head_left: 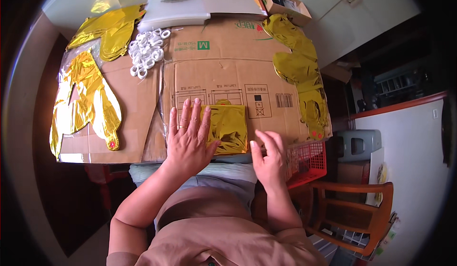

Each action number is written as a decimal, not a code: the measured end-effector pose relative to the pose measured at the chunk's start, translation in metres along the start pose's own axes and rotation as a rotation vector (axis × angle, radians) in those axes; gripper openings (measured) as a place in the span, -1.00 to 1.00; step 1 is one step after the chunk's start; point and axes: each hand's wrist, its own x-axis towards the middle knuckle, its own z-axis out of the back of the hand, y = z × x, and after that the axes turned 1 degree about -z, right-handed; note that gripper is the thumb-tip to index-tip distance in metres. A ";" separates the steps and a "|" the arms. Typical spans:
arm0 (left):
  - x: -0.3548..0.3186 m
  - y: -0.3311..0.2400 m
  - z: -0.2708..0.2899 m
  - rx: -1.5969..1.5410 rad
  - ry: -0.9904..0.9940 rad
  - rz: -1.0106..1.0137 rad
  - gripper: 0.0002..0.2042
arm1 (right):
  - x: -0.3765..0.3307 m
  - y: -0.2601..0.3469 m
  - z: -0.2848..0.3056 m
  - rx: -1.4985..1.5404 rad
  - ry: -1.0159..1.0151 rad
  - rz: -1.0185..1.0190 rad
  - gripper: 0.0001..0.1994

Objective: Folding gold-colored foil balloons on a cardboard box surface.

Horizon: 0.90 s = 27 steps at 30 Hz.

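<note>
A piece of shiny gold foil (231, 128), folded into a flat square, lies near the front edge of the cardboard. My left hand (188, 142) rests flat over its left side, fingers stretched out. Just right of the foil is my right hand (270, 159), holding nothing visible, its fingers slightly bent and apart from the thumb. Flat gold foil balloons lie around the work area: one on the left (90, 92), more at the far left (119, 32), and several overlapping along the right side (304, 75).
Printed brown cardboard (200, 70) covers the table. White ribbon coils (147, 49) sit in a pile at the far left, near stacked clear plastic sleeves (176, 9). A small open box (288, 4) stands at the back right. Below right are a red crate (312, 161) and wooden chair (352, 220).
</note>
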 end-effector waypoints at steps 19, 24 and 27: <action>0.017 -0.004 -0.013 -0.141 0.095 -0.190 -0.30 | -0.012 -0.003 0.003 0.109 0.032 0.017 -0.87; 0.017 -0.004 -0.012 -0.140 0.101 -0.186 -0.32 | -0.009 -0.002 0.003 0.128 0.067 0.074 -0.86; 0.017 -0.005 -0.012 -0.131 0.112 -0.184 -0.34 | -0.006 -0.003 0.004 0.148 0.064 0.075 -0.83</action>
